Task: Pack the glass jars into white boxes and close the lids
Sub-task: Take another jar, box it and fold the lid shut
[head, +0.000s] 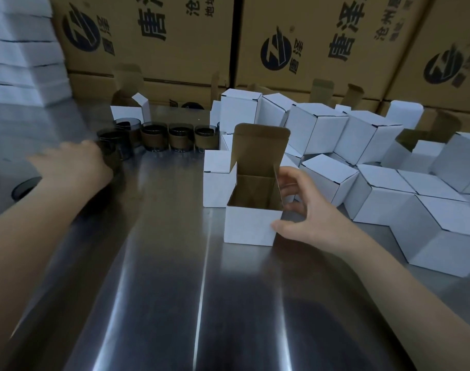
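A small white cardboard box (251, 226) stands at the centre of the frame on the brushed steel counter (175, 290). Its mouth faces up and its brown-lined lid (260, 145) rises straight from the far edge. Nothing shows inside it. The right hand (298, 210) steadies it, thumb on the near right corner and fingers curled about the right wall and side flap, so its grip is on the box. The left hand (73, 164) is blurred and lies at the nearest dark glass jar (113, 148), left of centre; I cannot tell whether its grip has closed on that jar. Beyond it a row of like jars (180, 137) in brown bands stands upright, mouths up and axes vertical. A heap of closed white boxes (362, 156) fills the right side, so I judge many are already packed. This box still lacks its jar and its lid is still open, and the row of jars is left to pack.
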Motion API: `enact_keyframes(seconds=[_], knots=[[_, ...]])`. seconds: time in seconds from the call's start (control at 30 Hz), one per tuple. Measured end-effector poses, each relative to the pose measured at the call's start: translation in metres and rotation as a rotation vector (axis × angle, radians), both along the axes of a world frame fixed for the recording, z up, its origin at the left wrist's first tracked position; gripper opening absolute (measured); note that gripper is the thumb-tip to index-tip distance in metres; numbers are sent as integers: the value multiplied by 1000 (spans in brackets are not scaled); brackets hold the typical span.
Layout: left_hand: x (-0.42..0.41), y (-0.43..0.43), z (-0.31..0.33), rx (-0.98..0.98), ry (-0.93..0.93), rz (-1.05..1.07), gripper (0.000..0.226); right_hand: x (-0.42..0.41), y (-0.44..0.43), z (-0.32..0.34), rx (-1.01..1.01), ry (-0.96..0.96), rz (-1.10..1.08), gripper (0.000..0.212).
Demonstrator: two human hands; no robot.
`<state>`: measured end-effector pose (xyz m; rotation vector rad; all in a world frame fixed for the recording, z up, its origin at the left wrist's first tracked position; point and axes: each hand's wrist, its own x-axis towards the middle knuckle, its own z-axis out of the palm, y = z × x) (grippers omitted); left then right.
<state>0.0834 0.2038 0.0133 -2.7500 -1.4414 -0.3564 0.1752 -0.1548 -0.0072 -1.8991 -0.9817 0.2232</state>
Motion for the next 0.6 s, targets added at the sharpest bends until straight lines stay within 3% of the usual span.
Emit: enact_keyframes(seconds=[0.13, 0.37, 0.6], knots=[[-5, -5, 0, 21, -83, -61, 34, 1, 0, 0, 5, 15, 16, 72], [-11, -10, 1, 108, -242, -157, 47, 2, -1, -1, 9, 13, 21, 76], [-18, -37, 12, 147, -599, -403, 41, 3, -5, 3, -7, -124, -7, 87]])
